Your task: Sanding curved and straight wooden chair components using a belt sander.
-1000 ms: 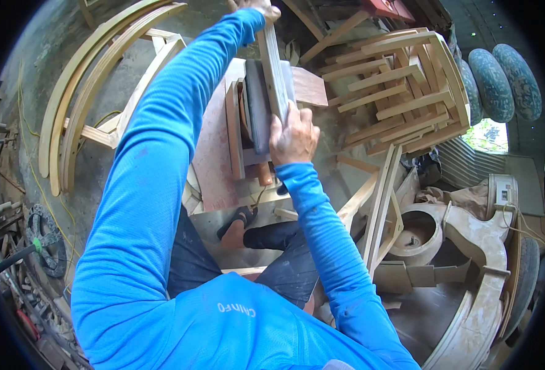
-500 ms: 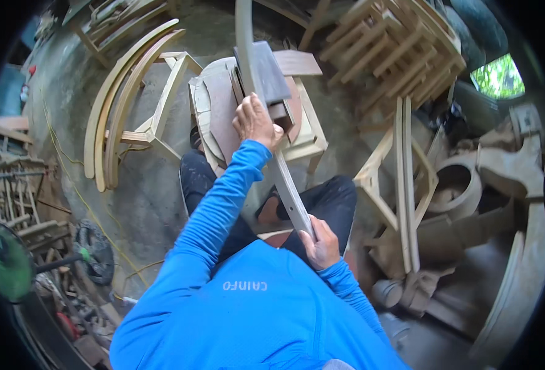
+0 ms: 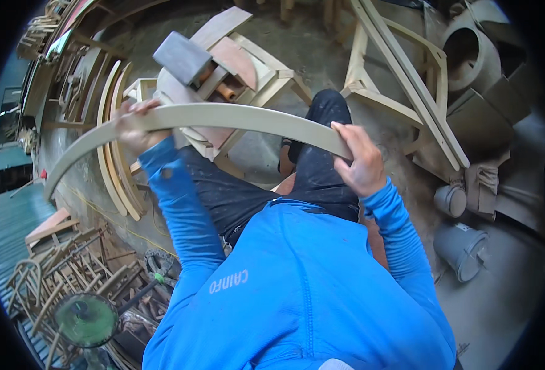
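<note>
A long curved wooden strip (image 3: 235, 116) spans across in front of me, held level in both hands. My left hand (image 3: 138, 126), slightly blurred, wraps round it partway along, and its far end runs on past that hand to the left. The strip's right end sits in my right hand (image 3: 360, 159), fingers over the top and thumb below. Beyond the strip stands a small wooden stand (image 3: 266, 77) with a grey box-shaped block (image 3: 183, 57) on top. An orange-brown cylindrical part (image 3: 226, 92) shows beside the block.
More curved strips (image 3: 113, 148) lean at the left beside the stand. A wooden frame with two long bars (image 3: 408, 80) stands at the right. A grey lidded bucket (image 3: 460, 251) is on the floor at the right. A green round fan-like disc (image 3: 86, 319) and stacked wooden parts fill the lower left.
The strip has swung from pointing away from me to lying crosswise, off the grey block. My left hand moved left, my right hand up and rightward. My view has turned too.
</note>
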Demonstrator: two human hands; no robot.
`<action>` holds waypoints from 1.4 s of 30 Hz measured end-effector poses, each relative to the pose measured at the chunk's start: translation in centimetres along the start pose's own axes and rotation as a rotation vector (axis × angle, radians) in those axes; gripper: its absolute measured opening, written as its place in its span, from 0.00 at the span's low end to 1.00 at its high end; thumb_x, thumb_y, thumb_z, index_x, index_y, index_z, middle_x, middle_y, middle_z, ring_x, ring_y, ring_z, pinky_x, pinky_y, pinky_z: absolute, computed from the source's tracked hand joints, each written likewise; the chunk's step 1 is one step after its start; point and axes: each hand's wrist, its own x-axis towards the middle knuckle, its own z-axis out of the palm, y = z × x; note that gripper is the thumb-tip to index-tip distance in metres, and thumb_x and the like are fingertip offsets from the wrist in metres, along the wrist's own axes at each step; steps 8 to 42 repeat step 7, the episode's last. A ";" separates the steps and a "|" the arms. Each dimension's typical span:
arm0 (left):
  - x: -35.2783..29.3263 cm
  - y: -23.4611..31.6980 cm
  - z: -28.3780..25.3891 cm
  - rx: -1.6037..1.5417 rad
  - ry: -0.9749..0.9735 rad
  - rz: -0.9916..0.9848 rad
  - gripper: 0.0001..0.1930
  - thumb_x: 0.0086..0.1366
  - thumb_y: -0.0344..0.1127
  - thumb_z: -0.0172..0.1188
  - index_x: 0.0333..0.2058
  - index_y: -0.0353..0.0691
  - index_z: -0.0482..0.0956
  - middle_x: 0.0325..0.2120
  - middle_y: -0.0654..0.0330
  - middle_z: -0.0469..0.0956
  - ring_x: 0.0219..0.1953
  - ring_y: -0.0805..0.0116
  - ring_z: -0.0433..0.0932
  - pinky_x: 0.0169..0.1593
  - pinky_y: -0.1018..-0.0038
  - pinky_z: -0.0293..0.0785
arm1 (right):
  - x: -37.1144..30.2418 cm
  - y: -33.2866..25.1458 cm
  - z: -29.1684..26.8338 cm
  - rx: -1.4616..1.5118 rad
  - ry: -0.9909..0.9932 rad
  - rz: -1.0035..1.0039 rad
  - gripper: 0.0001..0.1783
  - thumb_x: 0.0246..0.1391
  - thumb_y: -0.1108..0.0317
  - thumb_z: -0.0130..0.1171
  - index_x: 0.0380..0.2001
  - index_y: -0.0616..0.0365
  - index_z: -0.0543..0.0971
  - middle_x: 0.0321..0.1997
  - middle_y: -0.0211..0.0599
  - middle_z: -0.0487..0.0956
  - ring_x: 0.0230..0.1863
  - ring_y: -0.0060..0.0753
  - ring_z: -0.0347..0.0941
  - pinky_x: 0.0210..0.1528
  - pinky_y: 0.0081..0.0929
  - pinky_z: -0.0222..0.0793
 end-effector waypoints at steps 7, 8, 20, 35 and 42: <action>1.4 5.3 0.4 0.031 0.040 0.196 0.20 0.65 0.57 0.62 0.36 0.45 0.74 0.22 0.63 0.73 0.28 0.67 0.80 0.43 0.61 0.82 | 2.8 2.0 -2.3 0.261 0.168 -0.095 0.28 0.43 0.73 0.74 0.51 0.60 0.81 0.47 0.48 0.82 0.49 0.46 0.82 0.51 0.35 0.77; 1.4 5.3 0.4 0.031 0.040 0.196 0.20 0.65 0.57 0.62 0.36 0.45 0.74 0.22 0.63 0.73 0.28 0.67 0.80 0.43 0.61 0.82 | 2.8 2.0 -2.3 0.261 0.168 -0.095 0.28 0.43 0.73 0.74 0.51 0.60 0.81 0.47 0.48 0.82 0.49 0.46 0.82 0.51 0.35 0.77; 1.4 5.3 0.4 0.031 0.040 0.196 0.20 0.65 0.57 0.62 0.36 0.45 0.74 0.22 0.63 0.73 0.28 0.67 0.80 0.43 0.61 0.82 | 2.8 2.0 -2.3 0.261 0.168 -0.095 0.28 0.43 0.73 0.74 0.51 0.60 0.81 0.47 0.48 0.82 0.49 0.46 0.82 0.51 0.35 0.77; 1.4 5.3 0.4 0.031 0.040 0.196 0.20 0.65 0.57 0.62 0.36 0.45 0.74 0.22 0.63 0.73 0.28 0.67 0.80 0.43 0.61 0.82 | 2.8 2.0 -2.3 0.261 0.168 -0.095 0.28 0.43 0.73 0.74 0.51 0.60 0.81 0.47 0.48 0.82 0.49 0.46 0.82 0.51 0.35 0.77; 1.4 5.3 0.4 0.031 0.040 0.196 0.20 0.65 0.57 0.62 0.36 0.45 0.74 0.22 0.63 0.73 0.28 0.67 0.80 0.43 0.61 0.82 | 2.8 2.0 -2.3 0.261 0.168 -0.095 0.28 0.43 0.73 0.74 0.51 0.60 0.81 0.47 0.48 0.82 0.49 0.46 0.82 0.51 0.35 0.77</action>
